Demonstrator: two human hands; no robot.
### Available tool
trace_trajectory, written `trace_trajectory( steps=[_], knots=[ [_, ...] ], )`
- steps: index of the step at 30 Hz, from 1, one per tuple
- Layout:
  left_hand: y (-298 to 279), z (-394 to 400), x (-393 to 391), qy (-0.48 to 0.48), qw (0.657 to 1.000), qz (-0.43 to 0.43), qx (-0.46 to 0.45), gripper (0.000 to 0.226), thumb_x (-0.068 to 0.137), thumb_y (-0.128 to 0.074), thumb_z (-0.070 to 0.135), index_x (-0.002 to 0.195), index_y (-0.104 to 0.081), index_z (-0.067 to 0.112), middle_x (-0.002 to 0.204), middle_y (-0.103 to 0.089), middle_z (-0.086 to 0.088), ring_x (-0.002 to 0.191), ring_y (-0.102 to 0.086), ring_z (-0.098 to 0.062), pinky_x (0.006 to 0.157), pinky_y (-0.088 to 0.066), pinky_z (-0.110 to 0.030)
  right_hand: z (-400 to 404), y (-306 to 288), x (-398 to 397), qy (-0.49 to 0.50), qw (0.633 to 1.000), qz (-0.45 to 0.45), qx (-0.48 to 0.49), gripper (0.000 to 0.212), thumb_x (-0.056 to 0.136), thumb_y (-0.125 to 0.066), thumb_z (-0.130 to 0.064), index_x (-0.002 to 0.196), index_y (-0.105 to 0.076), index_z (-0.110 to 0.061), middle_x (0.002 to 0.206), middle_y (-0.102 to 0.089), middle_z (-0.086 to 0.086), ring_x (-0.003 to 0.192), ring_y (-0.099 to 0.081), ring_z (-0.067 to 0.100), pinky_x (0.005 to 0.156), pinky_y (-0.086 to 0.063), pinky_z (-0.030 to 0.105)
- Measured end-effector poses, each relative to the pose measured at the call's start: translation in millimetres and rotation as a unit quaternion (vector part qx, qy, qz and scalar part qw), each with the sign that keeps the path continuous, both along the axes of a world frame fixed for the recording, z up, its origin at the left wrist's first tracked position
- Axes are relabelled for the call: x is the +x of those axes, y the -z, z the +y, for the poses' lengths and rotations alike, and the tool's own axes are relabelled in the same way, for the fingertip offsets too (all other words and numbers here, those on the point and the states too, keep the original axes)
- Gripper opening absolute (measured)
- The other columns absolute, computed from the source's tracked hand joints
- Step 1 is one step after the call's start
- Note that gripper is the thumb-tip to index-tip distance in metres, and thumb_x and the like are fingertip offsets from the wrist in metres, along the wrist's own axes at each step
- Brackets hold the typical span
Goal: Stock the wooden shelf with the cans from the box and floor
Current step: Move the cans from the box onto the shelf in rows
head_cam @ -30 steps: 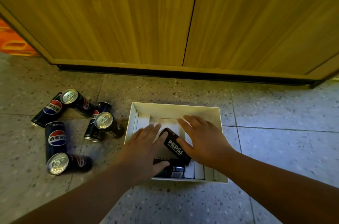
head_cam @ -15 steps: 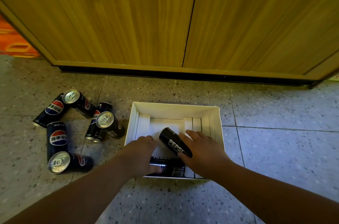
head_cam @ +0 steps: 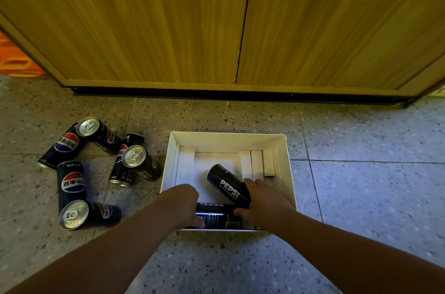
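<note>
Black Pepsi cans: my right hand grips 1 tilted can, my left hand grips another inside the white cardboard box; 6 floor cans lie left of my left hand.

Two black drink cans, one tilted and one flat, are seen inside the white open cardboard box, and six dark cans are left lying on the floor beside it.
</note>
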State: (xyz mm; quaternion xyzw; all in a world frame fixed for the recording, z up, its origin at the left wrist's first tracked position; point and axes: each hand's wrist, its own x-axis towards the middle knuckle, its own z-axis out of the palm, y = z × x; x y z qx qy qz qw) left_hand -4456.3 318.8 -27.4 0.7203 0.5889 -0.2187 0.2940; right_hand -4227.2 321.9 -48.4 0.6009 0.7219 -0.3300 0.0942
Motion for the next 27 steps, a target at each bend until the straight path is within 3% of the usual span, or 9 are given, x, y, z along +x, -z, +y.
trace_trajectory(
  steps=[7, 13, 18, 21, 24, 27],
  knots=[
    [-4.8, 2.5, -0.7, -0.036, 0.998, -0.055, 0.022, 0.047, 0.070, -0.074, 0.055, 0.102, -0.063, 0.024, 0.099, -0.058, 0.006, 0.084, -0.058, -0.010, 0.071, -0.051, -0.027, 5.7, 3.8, 0.4, 0.064, 0.998, 0.030, 0.000, 0.061, 0.075, -0.079, -0.047, 0.124, -0.054, -0.021, 0.112, -0.059, 0.000, 0.098, -0.061, 0.014, 0.081, -0.055, 0.028],
    [-4.9, 10.4, 2.4, -0.133, 0.975, -0.174, 0.037, 0.051, 0.066, -0.083, 0.045, 0.104, -0.052, 0.029, 0.102, -0.047, 0.008, 0.080, -0.056, -0.005, 0.065, -0.043, -0.020, 17.8, -8.1, 3.5, 0.120, 0.987, 0.094, 0.043, 0.059, 0.071, -0.081, -0.043, 0.121, -0.059, -0.023, 0.111, -0.060, -0.003, 0.093, -0.060, 0.010, 0.079, -0.055, 0.026],
    [-7.1, 13.4, 9.7, -0.164, 0.956, -0.228, 0.078, 0.068, 0.066, -0.086, 0.041, 0.122, -0.049, 0.029, 0.117, -0.044, 0.008, 0.098, -0.055, -0.008, 0.080, -0.045, -0.017, 22.9, -19.8, -3.1, 0.169, 0.970, 0.155, 0.086, 0.057, 0.070, -0.081, -0.042, 0.119, -0.057, -0.025, 0.110, -0.056, -0.006, 0.092, -0.058, 0.009, 0.073, -0.048, 0.018],
    [-6.4, 10.1, 13.1, -0.164, 0.948, -0.250, 0.109, 0.069, 0.068, -0.087, 0.035, 0.125, -0.049, 0.026, 0.119, -0.044, 0.008, 0.100, -0.053, -0.008, 0.075, -0.039, -0.007, 28.2, -25.6, -7.5, 0.183, 0.959, 0.188, 0.106, 0.050, 0.070, -0.082, -0.036, 0.113, -0.058, -0.025, 0.108, -0.055, -0.006, 0.090, -0.058, 0.009, 0.074, -0.050, 0.020],
    [-0.1, 6.4, 14.6, -0.181, 0.933, -0.282, 0.131, 0.068, 0.066, -0.088, 0.032, 0.124, -0.052, 0.026, 0.117, -0.045, 0.008, 0.104, -0.053, -0.008, 0.076, -0.036, 0.001, 33.6, -25.0, -11.4, 0.190, 0.950, 0.221, 0.110, 0.057, 0.064, -0.081, -0.045, 0.114, -0.061, -0.028, 0.108, -0.061, -0.007, 0.092, -0.061, 0.008, 0.079, -0.055, 0.025],
    [5.4, 3.9, 17.3, -0.194, 0.920, -0.315, 0.131, 0.067, 0.062, -0.090, 0.031, 0.117, -0.053, 0.041, 0.116, -0.052, 0.012, 0.105, -0.053, -0.005, 0.081, -0.036, 0.000, 37.8, -19.8, -11.7, 0.192, 0.943, 0.245, 0.116, 0.045, 0.062, -0.080, -0.047, 0.101, -0.062, -0.034, 0.103, -0.062, -0.006, 0.091, -0.060, 0.008, 0.079, -0.054, 0.026]
  ],
)
